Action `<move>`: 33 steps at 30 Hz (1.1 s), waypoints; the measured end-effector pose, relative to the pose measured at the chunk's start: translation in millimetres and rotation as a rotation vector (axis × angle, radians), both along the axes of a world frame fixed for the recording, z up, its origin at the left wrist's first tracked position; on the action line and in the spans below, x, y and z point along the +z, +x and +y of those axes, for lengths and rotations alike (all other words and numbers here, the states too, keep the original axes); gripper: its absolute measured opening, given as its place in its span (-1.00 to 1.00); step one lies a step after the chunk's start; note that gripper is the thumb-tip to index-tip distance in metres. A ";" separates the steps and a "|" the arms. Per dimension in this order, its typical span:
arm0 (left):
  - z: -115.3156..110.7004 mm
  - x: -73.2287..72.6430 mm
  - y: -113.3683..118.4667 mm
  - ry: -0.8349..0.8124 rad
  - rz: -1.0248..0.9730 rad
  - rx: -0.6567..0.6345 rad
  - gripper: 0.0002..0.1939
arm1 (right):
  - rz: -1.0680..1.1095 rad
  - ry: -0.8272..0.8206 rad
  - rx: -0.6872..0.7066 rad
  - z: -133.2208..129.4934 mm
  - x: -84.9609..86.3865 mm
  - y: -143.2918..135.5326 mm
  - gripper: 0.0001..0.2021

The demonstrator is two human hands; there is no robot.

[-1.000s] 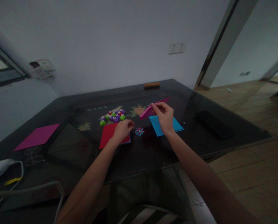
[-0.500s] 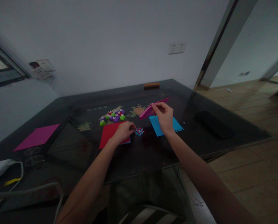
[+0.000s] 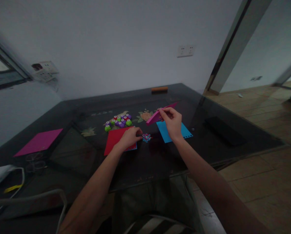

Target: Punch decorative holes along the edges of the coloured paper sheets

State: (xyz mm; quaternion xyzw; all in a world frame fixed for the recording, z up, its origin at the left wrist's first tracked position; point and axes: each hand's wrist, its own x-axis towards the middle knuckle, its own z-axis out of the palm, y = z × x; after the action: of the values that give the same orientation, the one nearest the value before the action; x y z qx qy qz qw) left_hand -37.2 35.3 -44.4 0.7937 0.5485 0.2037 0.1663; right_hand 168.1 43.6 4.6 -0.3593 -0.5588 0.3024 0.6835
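My right hand (image 3: 171,120) pinches a pink sheet (image 3: 153,117) between thumb and fingers. The sheet is held tilted above a blue sheet (image 3: 163,133) that lies on the table. My left hand (image 3: 131,136) rests over a red sheet (image 3: 113,140), its fingers curled together at the left edge of a small pile of pink, blue and white pieces (image 3: 146,137). Whatever those fingertips hold, if anything, is too small to make out. Behind the red sheet sits a cluster of green, purple and red toys with big eyes (image 3: 118,121).
Another pink sheet (image 3: 39,142) lies at the left, with clear-framed glasses (image 3: 35,163) near it. A white device with a cable (image 3: 0,175) is at the left edge. A dark flat object (image 3: 223,130) lies at right, an orange-brown bar (image 3: 159,89) at the back.
Both hands stay almost in place, the right still on the pink sheet and the left beside the pile. The whole view has shifted very slightly.
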 end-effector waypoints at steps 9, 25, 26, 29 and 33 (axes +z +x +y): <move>-18.0 29.2 31.6 -0.533 -0.919 -0.088 -0.34 | 0.018 -0.005 0.108 -8.1 4.7 -3.0 -0.82; -10.2 53.7 10.1 -0.421 -2.017 0.219 -0.79 | -0.107 -0.218 0.567 -10.3 -5.0 -16.0 -0.76; -9.9 54.8 9.2 -0.394 -2.028 0.206 -0.80 | -0.107 -0.260 0.602 -9.4 -6.7 -17.1 -0.74; -8.7 55.8 8.2 -0.307 -2.014 0.182 -0.82 | -0.112 -0.347 0.610 -8.2 -11.1 -20.4 -0.72; -7.8 53.4 10.6 -0.246 -1.968 0.167 -0.81 | -0.110 -0.394 0.539 -9.4 -13.7 -23.5 -0.73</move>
State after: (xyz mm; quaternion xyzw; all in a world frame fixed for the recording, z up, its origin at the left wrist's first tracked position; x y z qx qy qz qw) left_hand -26.6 27.5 9.0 0.2075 0.2377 0.7241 0.6133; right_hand 144.6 34.1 -9.1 -0.3398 -0.6006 0.5544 0.4653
